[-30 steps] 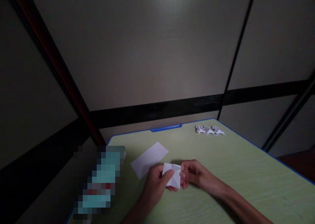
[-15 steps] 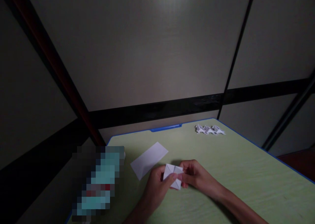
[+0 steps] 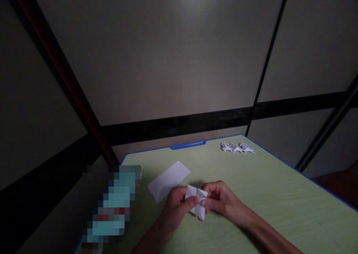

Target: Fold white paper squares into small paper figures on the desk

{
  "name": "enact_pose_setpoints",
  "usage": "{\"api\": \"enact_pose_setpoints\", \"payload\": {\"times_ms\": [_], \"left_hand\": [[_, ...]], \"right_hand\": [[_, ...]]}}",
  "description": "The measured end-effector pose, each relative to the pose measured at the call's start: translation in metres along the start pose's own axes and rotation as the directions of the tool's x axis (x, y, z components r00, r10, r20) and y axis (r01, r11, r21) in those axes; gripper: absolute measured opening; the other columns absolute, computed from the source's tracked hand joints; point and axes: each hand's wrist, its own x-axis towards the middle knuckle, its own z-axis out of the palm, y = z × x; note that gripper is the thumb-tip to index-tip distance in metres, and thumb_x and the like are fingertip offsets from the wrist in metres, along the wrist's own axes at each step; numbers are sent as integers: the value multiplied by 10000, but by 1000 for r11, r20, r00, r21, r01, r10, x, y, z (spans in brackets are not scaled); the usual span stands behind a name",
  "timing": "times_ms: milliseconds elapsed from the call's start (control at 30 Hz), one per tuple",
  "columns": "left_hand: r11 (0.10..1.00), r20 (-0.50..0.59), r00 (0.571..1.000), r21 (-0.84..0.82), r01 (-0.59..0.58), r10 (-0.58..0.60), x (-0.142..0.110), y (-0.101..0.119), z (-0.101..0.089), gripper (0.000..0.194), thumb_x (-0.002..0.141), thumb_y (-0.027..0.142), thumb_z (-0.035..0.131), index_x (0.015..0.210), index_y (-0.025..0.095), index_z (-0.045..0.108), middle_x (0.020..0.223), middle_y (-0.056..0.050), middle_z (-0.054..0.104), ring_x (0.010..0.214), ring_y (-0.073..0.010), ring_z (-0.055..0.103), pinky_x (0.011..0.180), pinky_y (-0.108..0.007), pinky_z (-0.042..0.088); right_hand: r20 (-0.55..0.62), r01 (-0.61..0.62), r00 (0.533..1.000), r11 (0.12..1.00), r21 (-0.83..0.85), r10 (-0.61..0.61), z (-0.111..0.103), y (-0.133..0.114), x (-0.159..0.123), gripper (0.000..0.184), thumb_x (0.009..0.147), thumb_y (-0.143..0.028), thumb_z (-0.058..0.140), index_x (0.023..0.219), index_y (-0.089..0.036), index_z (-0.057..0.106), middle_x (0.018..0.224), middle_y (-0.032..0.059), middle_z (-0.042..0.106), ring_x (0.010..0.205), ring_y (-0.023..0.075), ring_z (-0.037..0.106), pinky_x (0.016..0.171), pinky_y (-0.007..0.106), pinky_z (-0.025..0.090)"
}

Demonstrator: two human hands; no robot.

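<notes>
Between my two hands is a small white folded paper (image 3: 198, 212), creased, its right side pressed inward. My left hand (image 3: 178, 205) pinches it from the left, the thumb lying across its middle. On the other side, my right hand (image 3: 219, 198) has its thumb and fingers closed on the right edge. The fingers behind the paper are partly hidden. Just beyond my left hand, a flat white rectangular sheet of paper (image 3: 169, 180) lies on the table.
The pale green table (image 3: 268, 194) has a blue rim and a blue handle slot (image 3: 188, 145) at its far edge. Three white origami figures (image 3: 236, 147) stand in a row at the far right. A pixelated teal item (image 3: 116, 205) is at the left. A panelled wall (image 3: 179, 60) rises behind.
The folded paper was a flat square; now its right side is pushed in and its lower corner reaches further down. Both hands stay in nearly the same place.
</notes>
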Motion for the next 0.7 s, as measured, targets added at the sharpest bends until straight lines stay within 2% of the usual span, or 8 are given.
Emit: {"api": "enact_pose_setpoints", "payload": {"times_ms": [133,300,400,500,600,700], "left_hand": [[1000,-55,998,2,-24,24,2,-1,-1,182,627,263,569,620,85,605,470,-13,581,413,-94,497,398,-178,373],[999,-89,996,42,6,-2,2,-2,0,196,631,274,558,626,83,605,431,-7,567,357,-85,488,344,-161,327],[994,-60,998,97,42,-36,0,-3,1,209,617,284,565,595,79,599,432,-16,572,354,-91,501,332,-158,313],[987,-46,995,132,91,-86,-1,-3,2,211,603,284,571,598,75,599,437,-20,575,351,-96,506,323,-158,307],[982,-53,991,137,128,-122,-2,-1,2,206,598,279,567,592,74,591,422,-18,569,340,-98,505,307,-155,285],[978,-56,988,144,148,-142,-2,1,3,207,585,281,572,559,76,581,407,-14,556,334,-98,496,308,-159,284]], "right_hand": [[-16,39,999,998,-47,-40,-1,-2,-1,204,619,-298,596,562,-109,545,519,-9,551,489,88,489,484,200,355],[-83,166,980,976,-142,-179,-3,-6,-1,182,642,-226,593,794,-138,548,662,9,560,580,95,490,525,203,370],[-46,165,981,941,-294,-187,-7,-8,-3,117,672,-216,561,731,-118,585,615,15,560,553,91,481,510,201,372],[2,180,981,893,-412,-196,-10,-11,-6,127,685,-216,542,708,-115,616,618,28,578,562,102,493,529,218,393],[71,212,977,862,-460,-202,-11,-14,-7,141,688,-219,539,733,-124,633,677,47,597,607,119,517,563,235,408],[120,214,976,870,-444,-179,-10,-16,-6,147,684,-230,544,720,-134,649,696,51,609,635,128,532,581,237,416]]}}
